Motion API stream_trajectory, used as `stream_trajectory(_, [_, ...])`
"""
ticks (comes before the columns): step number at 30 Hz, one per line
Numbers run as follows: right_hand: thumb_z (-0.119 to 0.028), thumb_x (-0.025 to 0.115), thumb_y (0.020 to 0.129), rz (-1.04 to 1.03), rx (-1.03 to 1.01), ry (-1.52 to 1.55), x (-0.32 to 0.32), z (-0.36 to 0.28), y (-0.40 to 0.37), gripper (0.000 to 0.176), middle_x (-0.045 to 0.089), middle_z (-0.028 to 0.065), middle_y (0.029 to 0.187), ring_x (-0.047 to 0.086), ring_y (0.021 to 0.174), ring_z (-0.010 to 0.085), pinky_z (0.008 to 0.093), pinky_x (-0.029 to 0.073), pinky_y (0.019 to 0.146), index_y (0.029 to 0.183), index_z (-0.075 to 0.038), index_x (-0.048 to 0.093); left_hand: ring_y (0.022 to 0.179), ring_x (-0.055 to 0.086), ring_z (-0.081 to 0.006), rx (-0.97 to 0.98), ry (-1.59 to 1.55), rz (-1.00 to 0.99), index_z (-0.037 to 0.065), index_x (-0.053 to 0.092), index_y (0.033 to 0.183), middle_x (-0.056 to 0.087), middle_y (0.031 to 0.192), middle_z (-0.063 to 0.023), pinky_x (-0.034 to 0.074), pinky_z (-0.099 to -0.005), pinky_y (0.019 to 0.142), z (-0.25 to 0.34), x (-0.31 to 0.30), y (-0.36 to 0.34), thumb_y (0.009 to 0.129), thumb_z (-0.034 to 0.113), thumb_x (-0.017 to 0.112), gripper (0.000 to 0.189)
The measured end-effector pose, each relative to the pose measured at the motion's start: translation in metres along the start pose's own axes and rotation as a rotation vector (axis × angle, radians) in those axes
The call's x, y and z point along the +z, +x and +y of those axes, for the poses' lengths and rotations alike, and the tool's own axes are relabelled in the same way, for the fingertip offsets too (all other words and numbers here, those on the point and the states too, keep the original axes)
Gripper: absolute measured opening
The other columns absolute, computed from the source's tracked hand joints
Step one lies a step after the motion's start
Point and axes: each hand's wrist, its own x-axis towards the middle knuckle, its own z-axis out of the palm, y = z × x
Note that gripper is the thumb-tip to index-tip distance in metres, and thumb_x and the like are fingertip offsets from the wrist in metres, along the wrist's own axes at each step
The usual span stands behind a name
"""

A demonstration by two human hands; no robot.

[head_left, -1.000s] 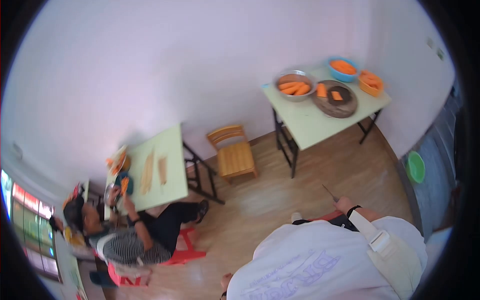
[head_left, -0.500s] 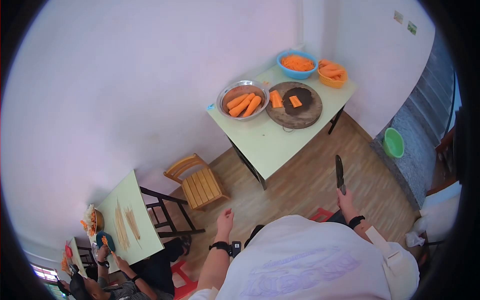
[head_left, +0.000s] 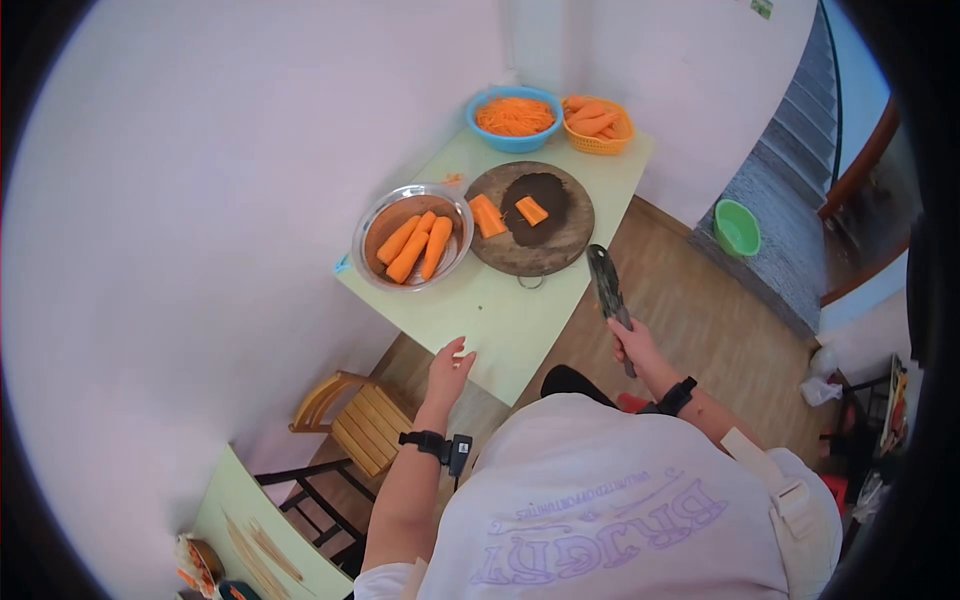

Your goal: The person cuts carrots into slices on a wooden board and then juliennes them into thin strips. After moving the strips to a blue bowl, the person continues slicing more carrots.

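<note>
My right hand (head_left: pixel 638 350) is wrapped round the handle of a dark knife (head_left: pixel 607 285), whose blade points up toward the round cutting board (head_left: pixel 560 258). On the board lie two cut carrot pieces, one (head_left: pixel 488 216) at its left edge and a smaller one (head_left: pixel 531 210) on the dark patch. Over the near edge of the pale green table (head_left: pixel 450 315), my left hand (head_left: pixel 452 368) is empty with its fingers apart. A metal bowl (head_left: pixel 362 240) with several whole carrots (head_left: pixel 436 247) stands left of the board.
Behind the board are a blue basin (head_left: pixel 515 146) of shredded carrot and an orange basket (head_left: pixel 600 147) of carrots. A wooden chair (head_left: pixel 370 428) stands at the lower left, near another table (head_left: pixel 215 500) with thin sticks. A green basin (head_left: pixel 737 228) lies at the right.
The view has moved closer to the table and turned. Both hands are nearer the table, and the knife is now close to the board's edge. The person at the lower left has left the view.
</note>
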Motion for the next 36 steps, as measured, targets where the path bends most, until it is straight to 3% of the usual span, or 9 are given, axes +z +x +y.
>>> stream_trajectory(8, [-0.027, 0.065, 0.092, -0.139, -0.014, -0.253, 0.003, -0.075, 0.087, 0.026, 0.049, -0.0002, 0.057, 0.045, 0.043, 0.0089, 0.0262, 0.035, 0.04, 0.083, -0.006, 0.054, 0.094, 0.062, -0.0273, 0.252, 0.128, -0.062, 0.001, 0.052, 0.131, 0.06, 0.116, -0.0171, 0.051, -0.0362, 0.085, 0.082, 0.075, 0.139, 0.084, 0.027, 0.071, 0.056])
stream_trajectory(13, [-0.029, 0.066, 0.091, -0.315, 0.046, -0.313, -0.005, -0.113, 0.204, 0.028, 0.05, -0.0003, 0.058, 0.046, 0.045, 0.0088, 0.0259, 0.037, 0.042, 0.083, -0.005, 0.054, 0.111, 0.056, -0.0335, 0.089, 0.205, -0.019, 0.001, 0.038, 0.14, 0.046, 0.133, -0.0183, 0.048, -0.041, 0.093, 0.127, 0.127, 0.22, 0.078, 0.025, 0.077, 0.077])
stream_trajectory(16, [-0.028, 0.066, 0.092, -0.384, 0.056, -0.373, -0.001, -0.145, 0.249, 0.029, 0.049, -0.0005, 0.059, 0.045, 0.045, 0.0085, 0.0257, 0.036, 0.042, 0.081, -0.005, 0.052, 0.104, 0.06, -0.0308, 0.258, 0.548, 0.218, 0.0, 0.035, 0.143, 0.047, 0.131, -0.0161, 0.051, -0.0383, 0.09, 0.123, 0.161, 0.258, 0.073, 0.027, 0.081, 0.087])
stream_trajectory(20, [-0.028, 0.064, 0.093, -0.625, 0.11, -0.499, -0.013, -0.173, 0.309, 0.028, 0.047, -0.0003, 0.059, 0.045, 0.046, 0.0082, 0.0252, 0.035, 0.043, 0.082, -0.006, 0.051, 0.114, 0.055, -0.0328, -0.081, 0.615, 0.056, 0.002, 0.038, 0.139, 0.047, 0.129, -0.0145, 0.051, -0.0397, 0.091, 0.138, 0.172, 0.297, 0.066, 0.03, 0.086, 0.092])
stream_trajectory(28, [-0.031, 0.064, 0.093, -0.771, 0.319, -0.355, 0.004, -0.211, 0.344, 0.029, 0.047, -0.0014, 0.061, 0.045, 0.048, 0.0083, 0.0242, 0.036, 0.044, 0.084, -0.006, 0.052, 0.112, 0.056, -0.0313, -0.251, 0.685, 0.06, 0.007, 0.044, 0.122, 0.049, 0.122, -0.0125, 0.05, -0.0398, 0.091, 0.149, 0.182, 0.301, 0.065, 0.026, 0.087, 0.074])
stream_trajectory(30, [-0.032, 0.064, 0.093, -0.767, 0.32, -0.316, 0.004, -0.219, 0.345, 0.029, 0.047, -0.002, 0.061, 0.046, 0.049, 0.0078, 0.0239, 0.036, 0.044, 0.085, -0.006, 0.053, 0.114, 0.054, -0.0327, -0.28, 0.463, 0.096, 0.008, 0.043, 0.123, 0.05, 0.121, -0.0142, 0.049, -0.0401, 0.092, 0.143, 0.186, 0.302, 0.067, 0.019, 0.083, 0.069])
stream_trajectory(33, [-0.033, 0.067, 0.09, -0.786, 0.023, -0.662, -0.005, -0.236, 0.343, 0.028, 0.053, 0.0017, 0.062, 0.052, 0.05, 0.0134, 0.0282, 0.04, 0.046, 0.087, -0.007, 0.056, 0.116, 0.054, -0.0338, -0.282, 0.366, 0.168, 0.008, 0.045, 0.125, 0.05, 0.122, -0.0151, 0.049, -0.0401, 0.093, 0.128, 0.196, 0.305, 0.07, 0.014, 0.078, 0.064])
stream_trajectory(35, [-0.035, 0.07, 0.086, -0.604, -0.915, -1.138, -0.016, -0.241, 0.345, 0.029, 0.056, 0.0059, 0.065, 0.058, 0.056, 0.0224, 0.036, 0.045, 0.053, 0.084, -0.008, 0.06, 0.114, 0.055, -0.0342, -0.258, 0.313, 0.321, 0.007, 0.047, 0.125, 0.051, 0.122, -0.015, 0.048, -0.0402, 0.093, 0.12, 0.204, 0.297, 0.072, 0.012, 0.075, 0.061])
stream_trajectory(36, [-0.035, 0.07, 0.086, -0.581, -0.924, -1.127, -0.018, -0.246, 0.346, 0.029, 0.056, 0.0059, 0.065, 0.058, 0.056, 0.0224, 0.036, 0.045, 0.053, 0.084, -0.008, 0.06, 0.111, 0.056, -0.0346, -0.235, 0.258, 0.475, 0.007, 0.048, 0.125, 0.052, 0.122, -0.015, 0.048, -0.0403, 0.093, 0.12, 0.204, 0.294, 0.073, 0.011, 0.073, 0.057])
